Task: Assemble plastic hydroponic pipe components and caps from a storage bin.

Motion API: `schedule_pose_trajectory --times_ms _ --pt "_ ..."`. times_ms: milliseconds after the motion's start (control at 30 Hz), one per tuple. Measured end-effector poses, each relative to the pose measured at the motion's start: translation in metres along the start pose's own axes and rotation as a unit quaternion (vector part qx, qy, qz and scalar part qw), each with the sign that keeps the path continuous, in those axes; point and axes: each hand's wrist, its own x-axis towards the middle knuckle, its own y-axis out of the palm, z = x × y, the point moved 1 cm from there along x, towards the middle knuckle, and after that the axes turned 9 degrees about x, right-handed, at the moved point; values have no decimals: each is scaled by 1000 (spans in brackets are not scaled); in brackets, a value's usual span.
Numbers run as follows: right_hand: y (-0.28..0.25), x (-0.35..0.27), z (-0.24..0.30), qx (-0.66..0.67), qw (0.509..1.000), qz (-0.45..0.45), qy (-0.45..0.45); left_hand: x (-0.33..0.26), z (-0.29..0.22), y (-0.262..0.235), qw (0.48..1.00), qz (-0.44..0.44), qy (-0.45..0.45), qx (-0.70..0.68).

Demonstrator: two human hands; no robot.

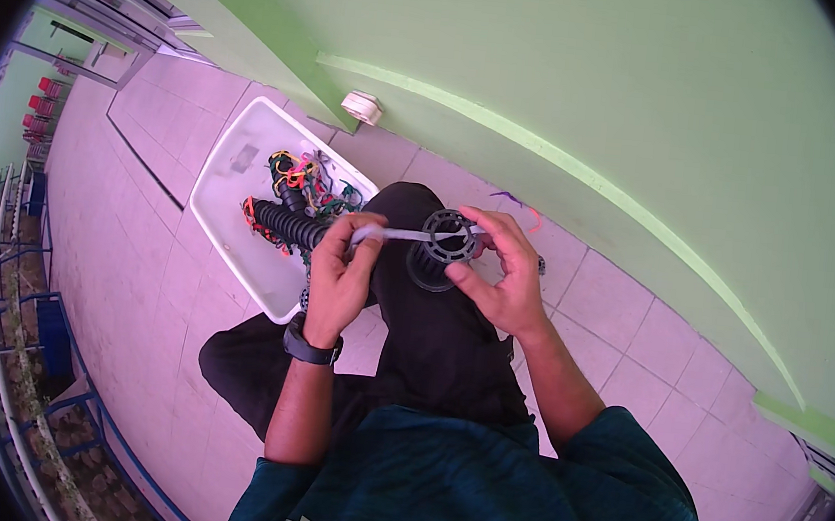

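Sitting on a pale tiled floor (156, 265) beside a green wall (557, 63), with dark-trousered knees drawn up below both hands. Left hand (340, 263), above a black wristwatch (309, 346), closed with fingers pinching the left end of a thin pale flat strip (410, 234), likely a plastic tie. Right hand (502, 274) curled around a round black plastic spoked part (444, 248), thumb pressed on its near rim, fingertips gripping the strip's right end over its top. Strip stretched level across the face of the black part, between the two hands, just above the knee. Left of the hands, on the floor, a white rectangular plastic tray (234, 183) holding a black ribbed corrugated hose (290, 223) and a tangle of coloured wires (304, 184) in yellow, orange, green and red; hose end lying just beside the left hand. Farther off, a small round white fitting (362, 107) at the foot of the wall. Blue metal railing (72, 398) running along the near left edge.
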Motion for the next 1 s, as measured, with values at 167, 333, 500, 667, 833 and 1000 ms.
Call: schedule_pose_trajectory --times_ms 167,333,500,667,833,1000 --pt "5 -4 -13 65 994 -56 61 -8 -28 -7 943 37 240 229" --pt "8 -1 -12 67 993 -52 82 -10 -27 20 914 37 215 341" --pt "0 13 6 -128 992 17 7 -14 -32 22 916 25 230 328" --pt "10 16 21 -159 986 33 30 -5 -37 22 942 46 166 288" --pt "8 15 23 -76 984 22 158 6 -29 25 930 47 208 298" --pt "3 17 19 -88 972 60 208 -3 -36 28 918 20 204 338"
